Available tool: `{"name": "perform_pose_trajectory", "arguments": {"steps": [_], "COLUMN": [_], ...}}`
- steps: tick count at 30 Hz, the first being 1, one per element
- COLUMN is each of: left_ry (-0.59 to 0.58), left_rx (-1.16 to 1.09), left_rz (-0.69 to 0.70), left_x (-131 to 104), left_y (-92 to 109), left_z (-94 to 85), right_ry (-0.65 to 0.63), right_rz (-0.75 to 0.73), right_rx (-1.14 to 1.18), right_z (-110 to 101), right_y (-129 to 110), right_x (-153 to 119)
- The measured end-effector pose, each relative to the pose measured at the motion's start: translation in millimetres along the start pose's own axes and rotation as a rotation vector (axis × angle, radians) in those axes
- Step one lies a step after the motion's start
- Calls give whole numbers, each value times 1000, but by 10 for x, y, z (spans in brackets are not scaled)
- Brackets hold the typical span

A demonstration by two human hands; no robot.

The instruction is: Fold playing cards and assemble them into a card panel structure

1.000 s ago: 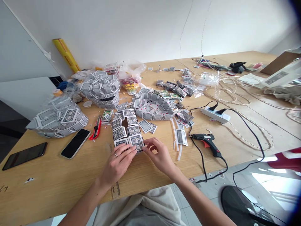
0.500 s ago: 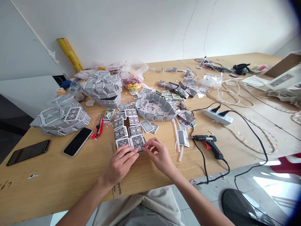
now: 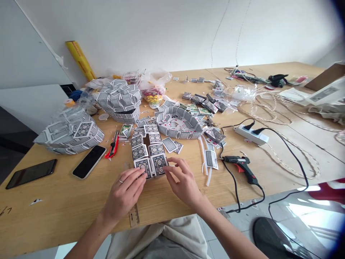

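Note:
A long box built of playing cards (image 3: pixel 140 152), patterned backs outward, lies on the table in front of me. Its top has a gap along the middle that shows a dark inside. My left hand (image 3: pixel 124 192) holds the near left corner, fingers pressed together on the end card. At the near right corner, my right hand (image 3: pixel 185 182) grips the edge of the other end card between thumb and fingers. The thumb of my left hand is hidden. Just beyond the box stands an open card tray (image 3: pixel 179 133) with a low wall, and loose cards (image 3: pixel 169 145) lie beside it.
To the right are a glue gun (image 3: pixel 241 168), glue sticks (image 3: pixel 202 153) and a power strip (image 3: pixel 251 135). A red utility knife (image 3: pixel 112 145), two phones (image 3: pixel 89 162) (image 3: pixel 31 173), and card-covered shapes (image 3: pixel 118 99) (image 3: pixel 68 135) stand to the left. A ruler (image 3: pixel 134 216) lies near the front edge.
My left hand has slid left and back, uncovering the near end of the box. My right hand's fingers have spread a little, and the two end cards now stand slightly apart.

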State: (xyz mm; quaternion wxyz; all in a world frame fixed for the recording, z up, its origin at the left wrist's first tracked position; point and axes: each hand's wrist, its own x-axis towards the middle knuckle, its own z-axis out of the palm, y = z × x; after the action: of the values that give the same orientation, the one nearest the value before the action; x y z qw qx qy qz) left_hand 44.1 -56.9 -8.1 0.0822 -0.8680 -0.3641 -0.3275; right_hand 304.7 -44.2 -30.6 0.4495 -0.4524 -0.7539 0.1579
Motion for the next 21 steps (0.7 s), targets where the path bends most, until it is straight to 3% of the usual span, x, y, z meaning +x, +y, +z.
{"name": "perform_pose_trajectory", "arguments": {"steps": [4, 7, 21], "left_ry": [-15, -15, 42], "left_rx": [17, 20, 13], "left_rz": [-22, -41, -73], "left_x": [-37, -46, -5], "left_y": [59, 96, 126], "left_z": [22, 49, 112], "right_ry": [-183, -236, -173], "right_rz": [-215, -264, -294], "right_rx": [-82, -98, -95], "right_z": [9, 30, 69], "right_y": [-32, -23, 114], "right_x": [-24, -41, -41]}}
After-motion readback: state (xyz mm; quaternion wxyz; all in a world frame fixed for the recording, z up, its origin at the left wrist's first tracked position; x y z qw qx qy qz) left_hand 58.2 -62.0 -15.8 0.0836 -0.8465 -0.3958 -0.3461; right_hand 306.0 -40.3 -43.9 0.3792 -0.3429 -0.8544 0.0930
